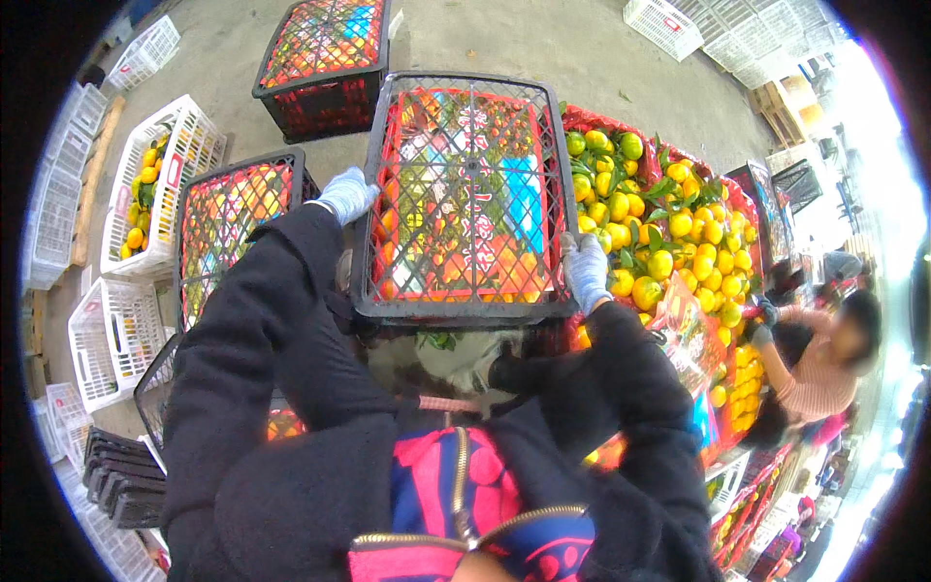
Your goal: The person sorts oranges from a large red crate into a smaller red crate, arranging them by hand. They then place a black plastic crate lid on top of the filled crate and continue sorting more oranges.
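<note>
A black plastic crate with a lattice lid [471,311] is right in front of me. Through the lid show a printed sheet [520,196] with writing on it and orange citrus fruit along the left side. My left hand [348,195], in a pale blue-white work glove, grips the crate's left rim. On the opposite side, my right hand [585,268], gloved alike, holds the right rim near the front corner. What bears the crate from below is hidden.
Loose citrus fruit [658,265] with leaves fills a red-lined bin at right, where another person [818,364] in gloves works. Two lidded black crates [320,80] [233,211] stand at left. Beyond are white crates [164,185], one holding fruit, and stacked black crates [124,476].
</note>
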A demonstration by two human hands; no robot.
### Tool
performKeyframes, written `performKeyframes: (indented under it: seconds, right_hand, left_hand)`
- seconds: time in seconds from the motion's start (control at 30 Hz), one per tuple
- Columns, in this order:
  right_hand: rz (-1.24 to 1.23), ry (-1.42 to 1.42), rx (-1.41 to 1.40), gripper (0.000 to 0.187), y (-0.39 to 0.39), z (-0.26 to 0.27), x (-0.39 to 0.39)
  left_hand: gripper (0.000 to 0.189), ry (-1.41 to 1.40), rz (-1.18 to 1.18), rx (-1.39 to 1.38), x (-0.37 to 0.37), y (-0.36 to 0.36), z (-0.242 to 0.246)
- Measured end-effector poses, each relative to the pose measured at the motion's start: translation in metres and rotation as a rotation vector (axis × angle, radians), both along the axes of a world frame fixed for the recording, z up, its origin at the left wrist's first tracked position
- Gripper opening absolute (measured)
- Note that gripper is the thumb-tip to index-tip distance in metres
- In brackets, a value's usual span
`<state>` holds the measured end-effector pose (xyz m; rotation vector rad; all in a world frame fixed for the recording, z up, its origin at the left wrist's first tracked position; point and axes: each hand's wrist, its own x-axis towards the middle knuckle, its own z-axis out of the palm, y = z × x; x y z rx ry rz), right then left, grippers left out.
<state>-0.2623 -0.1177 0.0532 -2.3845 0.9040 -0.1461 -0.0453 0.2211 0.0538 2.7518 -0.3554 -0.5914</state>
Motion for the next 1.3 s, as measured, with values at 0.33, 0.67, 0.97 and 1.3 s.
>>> performKeyframes:
  seconds: [0.33, 0.67, 0.97, 1.3]
  right_hand:
    - [0.196, 0.367, -0.342, 0.055, -0.002, 0.002, 0.013]
    - [0.694, -0.350, -0.537, 0.048, -0.044, 0.012, 0.256]
    - [0.793, -0.292, -0.228, 0.036, -0.054, -0.074, 0.359]
    - [0.708, -0.320, -0.231, 0.025, -0.058, -0.074, 0.339]
  left_hand:
    - [0.052, 0.028, -0.190, 0.189, 0.008, -0.012, 0.002]
    - [0.034, -0.462, -0.115, -0.217, 0.189, -0.054, -0.034]
    - [0.034, 0.181, 0.582, -1.008, 0.172, -0.029, -0.088]
    - [0.035, 0.369, 0.215, -0.809, 0.174, -0.023, -0.082]
